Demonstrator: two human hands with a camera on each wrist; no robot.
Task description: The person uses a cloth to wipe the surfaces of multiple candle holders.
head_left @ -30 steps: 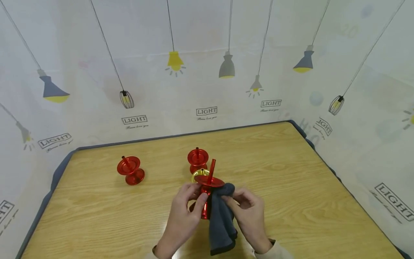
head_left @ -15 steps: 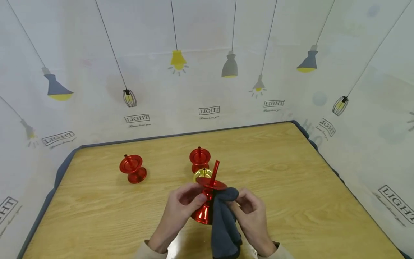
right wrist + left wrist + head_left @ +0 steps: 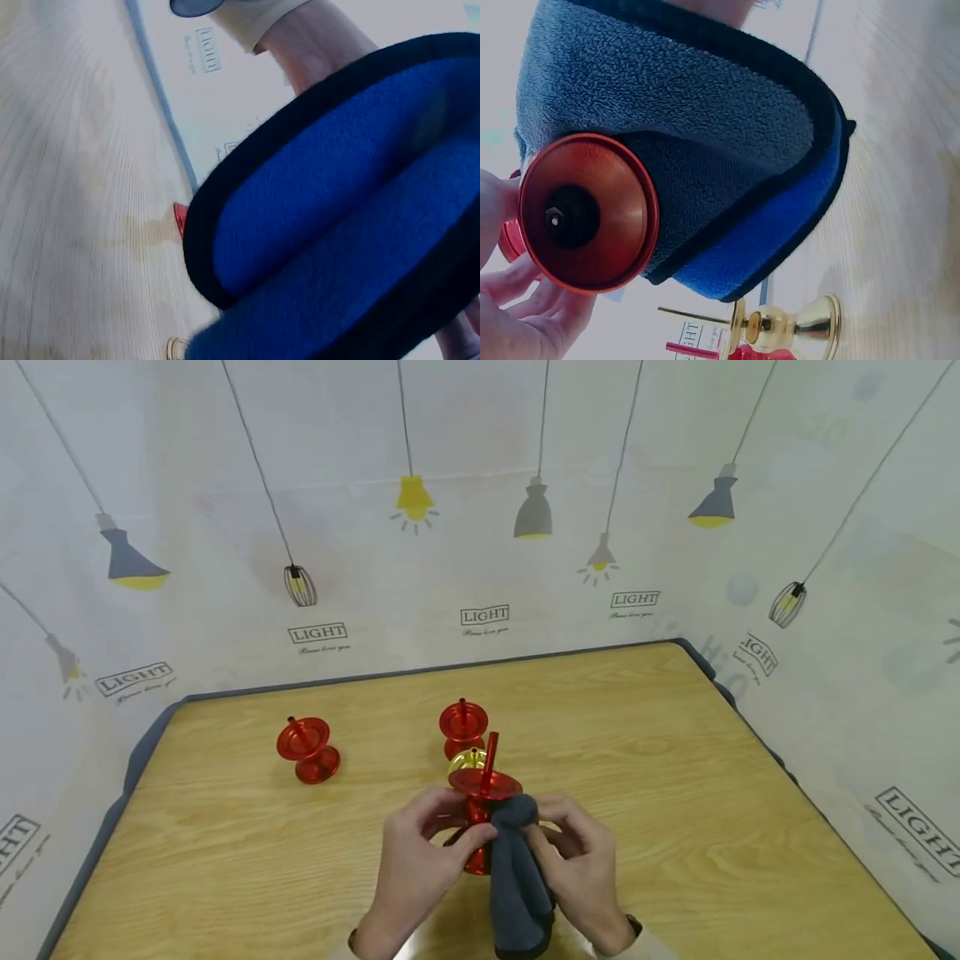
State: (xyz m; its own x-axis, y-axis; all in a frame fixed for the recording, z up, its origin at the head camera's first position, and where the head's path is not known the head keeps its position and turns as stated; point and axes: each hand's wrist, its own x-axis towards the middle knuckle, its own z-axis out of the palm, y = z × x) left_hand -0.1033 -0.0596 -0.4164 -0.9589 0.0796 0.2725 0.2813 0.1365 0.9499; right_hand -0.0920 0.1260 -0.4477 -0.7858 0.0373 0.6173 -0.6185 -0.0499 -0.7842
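Held above the table is a red metallic candle holder (image 3: 501,785), its dish and thin stem pointing up with a slight tilt. My left hand (image 3: 416,856) grips its body, thumb in front and fingers round the far side. Its hollow round base (image 3: 619,217) faces the left wrist camera. A grey-blue microfibre cloth (image 3: 516,889) covers the holder's right side, pinched there by my right hand (image 3: 583,864); the cloth's lower end hangs down. The bright blue inner face of the cloth (image 3: 300,217) fills much of the right wrist view and hides the right fingers.
Behind the hands stands a gold candle holder (image 3: 459,767), partly hidden, with a red candle holder (image 3: 474,727) just beyond it. Another red candle holder (image 3: 317,764) is farther left on the wooden table (image 3: 675,760). A lamp-print curtain (image 3: 360,552) surrounds the table.
The held candle holder has turned and tilted in the left hand, its base swinging forward and then back. The cloth shifts along it with the right hand. The standing holders have not moved.
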